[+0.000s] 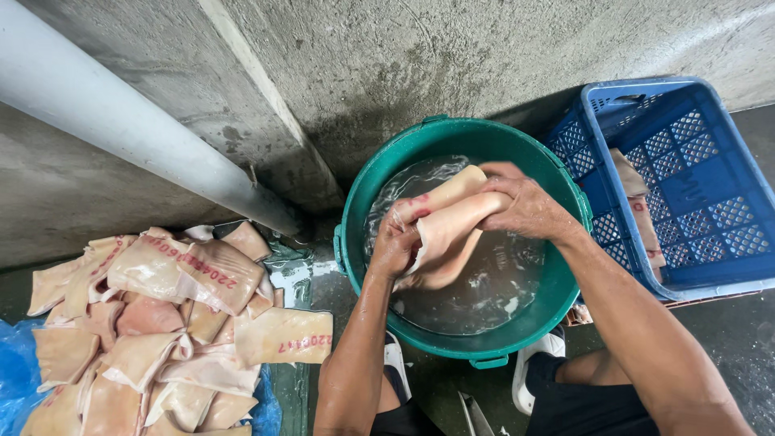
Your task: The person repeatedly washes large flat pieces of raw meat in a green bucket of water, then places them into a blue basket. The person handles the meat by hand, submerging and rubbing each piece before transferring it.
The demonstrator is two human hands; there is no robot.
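wet concrete floor point(452, 64), grey pipe point(121, 121)

Rough concrete wall point(452, 48), grey pipe point(121, 121)

I see my left hand point(393, 245) and right hand point(526, 207) gripping a pale slab of pork skin point(440, 230) over the water in the green bucket point(539, 313). Left of the bucket lies a heap of skins point(161, 323); right of it stands a blue crate point(710, 218).
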